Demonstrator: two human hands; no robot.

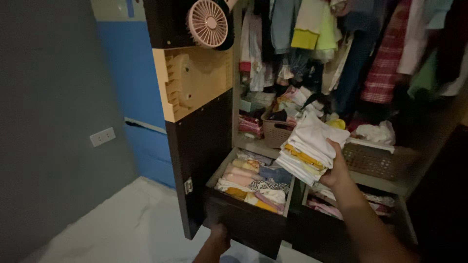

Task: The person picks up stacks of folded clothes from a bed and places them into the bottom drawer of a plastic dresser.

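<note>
My right hand (336,170) holds a stack of folded clothes (312,146), mostly white with yellow layers, tilted above the open drawers. My left hand (219,237) grips the lower front edge of the left drawer (243,221), a dark box pulled out and packed with rows of folded pink, yellow, blue and patterned garments (253,182). A second open drawer (341,207) with folded clothes lies to the right, under my right forearm.
The wardrobe door (195,122) stands open at left with a pink fan (208,22) and an orange panel on it. Hanging clothes (351,44) fill the top. Brown baskets (378,160) sit on the shelf. A grey wall with a socket (102,137) is at left.
</note>
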